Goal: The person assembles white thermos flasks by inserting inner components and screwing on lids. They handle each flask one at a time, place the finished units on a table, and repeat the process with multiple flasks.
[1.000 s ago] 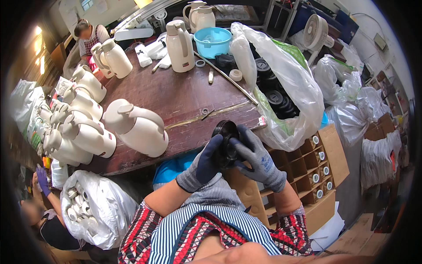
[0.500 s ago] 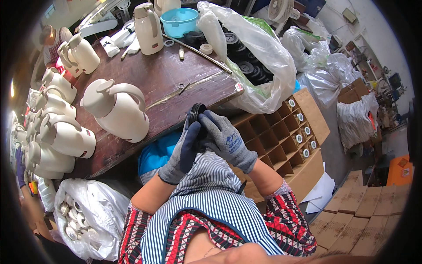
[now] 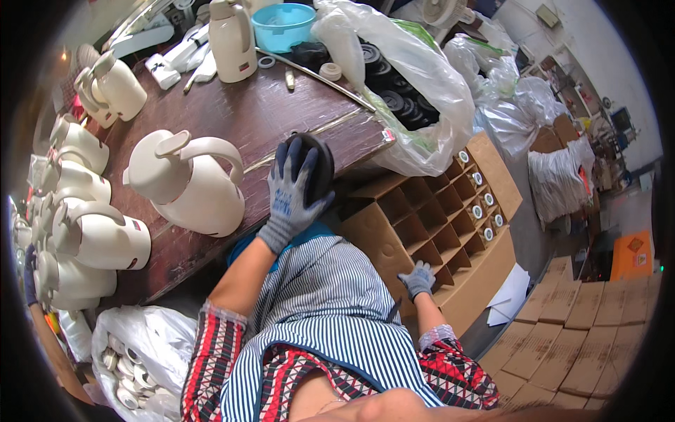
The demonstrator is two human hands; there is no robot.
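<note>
My left hand (image 3: 292,193), in a grey and navy glove, holds a round black lid (image 3: 322,169) at the table's front edge. Its fingers lie spread across the lid, which is tilted; the thumb reaches toward its lower rim. Lower and to the right, my gloved right hand (image 3: 418,279) touches the near edge of a divided cardboard box (image 3: 385,246). Its fingers look apart, with nothing visible in them. Left of the lid, a cream jug (image 3: 200,193) with a handle and closed top stands on the dark red table (image 3: 271,112).
Several cream jugs (image 3: 105,235) crowd the table's left side. A blue basin (image 3: 283,28) stands at the back. An open plastic bag (image 3: 443,105) holds more black lids; another bag (image 3: 165,334) of white parts sits below left. Cartons (image 3: 555,330) are stacked at right.
My right hand has left the black lid and moved down right to the box. My left hand has turned palm down over the lid and moved up, slightly toward the table.
</note>
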